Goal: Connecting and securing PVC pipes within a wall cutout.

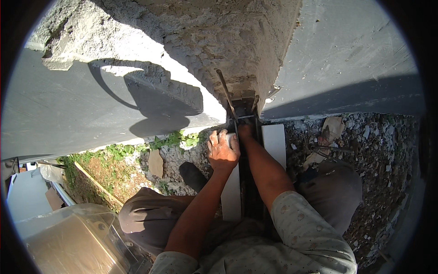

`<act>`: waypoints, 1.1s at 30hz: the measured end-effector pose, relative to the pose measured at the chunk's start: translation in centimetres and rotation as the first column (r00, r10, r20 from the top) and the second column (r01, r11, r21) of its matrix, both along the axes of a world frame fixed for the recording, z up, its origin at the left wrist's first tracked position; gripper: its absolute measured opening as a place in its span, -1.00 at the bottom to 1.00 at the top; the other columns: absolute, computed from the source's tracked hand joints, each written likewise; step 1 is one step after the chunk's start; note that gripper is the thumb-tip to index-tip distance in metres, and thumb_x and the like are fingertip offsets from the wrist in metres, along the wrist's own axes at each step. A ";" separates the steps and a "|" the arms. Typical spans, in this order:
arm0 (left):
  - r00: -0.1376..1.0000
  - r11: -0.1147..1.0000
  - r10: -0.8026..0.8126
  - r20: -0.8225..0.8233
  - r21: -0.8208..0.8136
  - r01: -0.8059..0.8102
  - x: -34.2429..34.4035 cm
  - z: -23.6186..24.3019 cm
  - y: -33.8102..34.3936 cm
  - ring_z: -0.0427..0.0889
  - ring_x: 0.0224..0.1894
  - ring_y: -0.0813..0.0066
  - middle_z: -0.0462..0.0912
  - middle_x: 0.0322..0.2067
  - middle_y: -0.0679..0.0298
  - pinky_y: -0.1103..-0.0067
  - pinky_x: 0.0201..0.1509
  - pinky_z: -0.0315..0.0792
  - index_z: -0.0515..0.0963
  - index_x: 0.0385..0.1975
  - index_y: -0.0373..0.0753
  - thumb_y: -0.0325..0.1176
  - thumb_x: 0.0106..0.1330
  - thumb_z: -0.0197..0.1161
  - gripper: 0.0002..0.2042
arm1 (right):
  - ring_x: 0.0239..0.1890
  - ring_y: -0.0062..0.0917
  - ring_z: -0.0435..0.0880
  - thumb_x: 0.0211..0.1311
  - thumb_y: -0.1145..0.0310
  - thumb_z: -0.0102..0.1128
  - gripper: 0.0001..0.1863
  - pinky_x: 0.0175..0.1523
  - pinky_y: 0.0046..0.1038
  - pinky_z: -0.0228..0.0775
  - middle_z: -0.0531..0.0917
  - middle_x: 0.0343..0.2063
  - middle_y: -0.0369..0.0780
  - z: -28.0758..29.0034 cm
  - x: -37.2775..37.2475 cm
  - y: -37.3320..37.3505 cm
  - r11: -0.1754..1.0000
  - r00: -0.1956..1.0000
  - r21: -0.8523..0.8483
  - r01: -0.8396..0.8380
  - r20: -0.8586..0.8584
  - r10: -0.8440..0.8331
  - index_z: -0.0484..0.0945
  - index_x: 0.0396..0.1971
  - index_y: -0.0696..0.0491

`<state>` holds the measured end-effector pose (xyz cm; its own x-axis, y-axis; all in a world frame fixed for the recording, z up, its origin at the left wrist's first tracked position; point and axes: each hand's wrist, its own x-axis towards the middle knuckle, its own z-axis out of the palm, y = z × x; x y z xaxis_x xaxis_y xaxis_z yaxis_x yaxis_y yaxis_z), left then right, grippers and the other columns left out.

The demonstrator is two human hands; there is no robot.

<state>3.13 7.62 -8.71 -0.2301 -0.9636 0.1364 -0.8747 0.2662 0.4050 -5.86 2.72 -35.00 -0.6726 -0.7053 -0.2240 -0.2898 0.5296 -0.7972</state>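
Observation:
My left hand is curled over the far end of a pale, narrow board, its fingers wrapped round the edge. A second pale board lies roughly parallel on the right, with a dark gap between the two. Into that gap reaches my right hand, at the foot of the rough concrete recess. Shadow hides its fingers and anything they may hold. Just beyond my hands, a rusty steel bar leans out of the recess, and a shorter bar stands to its right.
Grey plastered walls flank the broken concrete column. Rubble covers the ground at right, with weeds along the left wall. A clear plastic container stands at lower left, near a long wooden stick. My knees are spread around the boards.

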 end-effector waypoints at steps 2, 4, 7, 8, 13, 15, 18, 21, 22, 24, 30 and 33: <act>0.999 0.999 0.013 0.047 0.052 -0.016 0.0 0.1 0.0 0.34 0.06 -0.11 0.32 0.04 -0.10 0.21 0.07 0.31 0.43 -0.07 -0.25 -0.17 0.21 0.10 -0.63 | -0.13 -0.13 0.58 0.04 0.36 0.05 -0.75 0.05 -0.26 0.36 0.61 -0.25 0.01 -1.5 0.9 -1.0 0.980 0.994 -0.181 0.080 -0.061 -0.092 0.59 -0.31 0.13; 0.999 0.999 0.015 0.035 0.048 -0.017 -0.1 0.3 0.1 0.33 0.07 -0.10 0.32 0.05 -0.10 0.21 0.08 0.31 0.43 -0.07 -0.25 -0.17 0.21 0.10 -0.63 | -0.08 -0.16 0.56 0.07 0.33 0.01 -0.72 0.07 -0.28 0.35 0.59 -0.20 0.02 -2.3 0.9 -1.3 0.997 0.998 -0.053 0.047 -0.038 -0.050 0.59 -0.28 0.13; 0.999 0.998 0.018 0.031 0.062 -0.020 -0.2 0.5 0.1 0.33 0.08 -0.10 0.32 0.05 -0.11 0.21 0.09 0.30 0.43 -0.07 -0.25 -0.17 0.22 0.09 -0.63 | -0.20 -0.21 0.59 0.11 0.35 -0.09 -0.71 -0.08 -0.27 0.42 0.58 -0.23 0.01 -1.9 0.1 -1.1 0.983 0.943 0.176 0.057 0.315 -0.111 0.56 -0.27 0.13; 0.999 0.997 0.016 0.033 0.075 -0.019 -0.2 0.5 0.0 0.33 0.08 -0.10 0.32 0.04 -0.11 0.21 0.09 0.30 0.43 -0.07 -0.25 -0.17 0.22 0.09 -0.63 | -0.37 -0.24 0.63 0.10 0.40 -0.16 -0.72 -0.26 -0.25 0.50 0.59 -0.32 0.00 -1.3 -0.4 -1.0 0.955 0.777 0.289 0.063 0.586 -0.228 0.53 -0.28 0.12; 0.999 0.999 0.014 0.032 0.050 -0.016 -0.1 0.4 0.0 0.33 0.08 -0.09 0.32 0.04 -0.09 0.20 0.09 0.30 0.43 -0.07 -0.24 -0.16 0.22 0.09 -0.64 | -0.23 -0.21 0.59 0.17 0.36 -0.25 -0.62 -0.22 -0.23 0.48 0.52 -0.18 0.00 1.5 -0.5 -1.1 0.957 0.722 0.259 0.133 0.636 -0.273 0.40 -0.04 0.10; 0.999 0.999 0.019 0.034 0.049 -0.020 -0.2 0.4 0.0 0.34 0.08 -0.09 0.33 0.04 -0.08 0.20 0.08 0.30 0.43 -0.07 -0.23 -0.16 0.22 0.09 -0.64 | -0.17 -0.20 0.56 0.17 0.36 -0.27 -0.60 -0.17 -0.22 0.47 0.50 -0.12 0.00 1.7 -0.4 -1.2 0.965 0.773 0.247 0.091 0.594 -0.225 0.37 0.00 0.08; 0.999 0.997 0.033 0.020 0.076 -0.034 -0.2 0.6 0.1 0.33 0.08 -0.08 0.31 0.05 -0.06 0.19 0.08 0.31 0.44 -0.07 -0.21 -0.15 0.22 0.09 -0.64 | -0.14 -0.19 0.55 0.19 0.33 -0.27 -0.60 -0.09 -0.19 0.40 0.49 -0.09 -0.01 1.0 -0.8 -1.2 0.955 0.649 0.256 0.150 0.703 -0.290 0.38 0.01 0.07; 0.998 0.993 0.051 0.045 0.108 -0.056 -0.3 0.7 0.1 0.32 0.09 -0.07 0.30 0.06 -0.06 0.18 0.08 0.30 0.43 -0.07 -0.20 -0.14 0.22 0.09 -0.64 | -0.13 -0.19 0.54 0.20 0.31 -0.27 -0.59 -0.03 -0.18 0.36 0.49 -0.07 -0.02 0.3 -1.3 -1.3 0.947 0.557 0.265 0.182 0.766 -0.322 0.39 0.01 0.05; 0.998 0.990 0.054 0.043 0.126 -0.059 -0.2 0.7 0.1 0.31 0.09 -0.07 0.29 0.07 -0.06 0.19 0.09 0.29 0.43 -0.06 -0.20 -0.14 0.22 0.08 -0.64 | -0.13 -0.19 0.54 0.19 0.30 -0.25 -0.60 -0.04 -0.18 0.37 0.50 -0.08 -0.02 0.2 -1.3 -1.4 0.948 0.554 0.268 0.174 0.769 -0.319 0.40 -0.01 0.06; 0.997 0.988 0.060 0.040 0.141 -0.065 -0.2 0.7 0.0 0.31 0.09 -0.08 0.29 0.07 -0.06 0.19 0.10 0.28 0.43 -0.06 -0.20 -0.14 0.22 0.08 -0.64 | -0.15 -0.20 0.55 0.19 0.30 -0.22 -0.62 -0.06 -0.19 0.37 0.51 -0.11 -0.02 0.1 -1.5 -1.5 0.953 0.556 0.261 0.151 0.775 -0.301 0.42 -0.04 0.09; 0.999 0.994 0.035 0.038 0.098 -0.039 0.0 0.3 -0.1 0.31 0.07 -0.10 0.29 0.06 -0.07 0.22 0.12 0.26 0.43 -0.07 -0.22 -0.15 0.21 0.09 -0.63 | -0.19 -0.23 0.56 0.17 0.29 -0.13 -0.65 -0.10 -0.22 0.39 0.55 -0.19 -0.03 -0.2 -1.7 -1.5 0.971 0.554 0.235 0.041 0.804 -0.217 0.47 -0.13 0.15; 0.998 0.995 0.039 0.039 0.087 -0.043 -0.1 0.3 -0.1 0.31 0.07 -0.09 0.29 0.06 -0.07 0.22 0.12 0.25 0.43 -0.07 -0.22 -0.15 0.20 0.09 -0.63 | -0.21 -0.24 0.57 0.16 0.29 -0.08 -0.67 -0.13 -0.23 0.39 0.57 -0.23 -0.04 -1.0 -1.4 -1.5 0.974 0.556 0.220 -0.056 0.817 -0.153 0.50 -0.18 0.18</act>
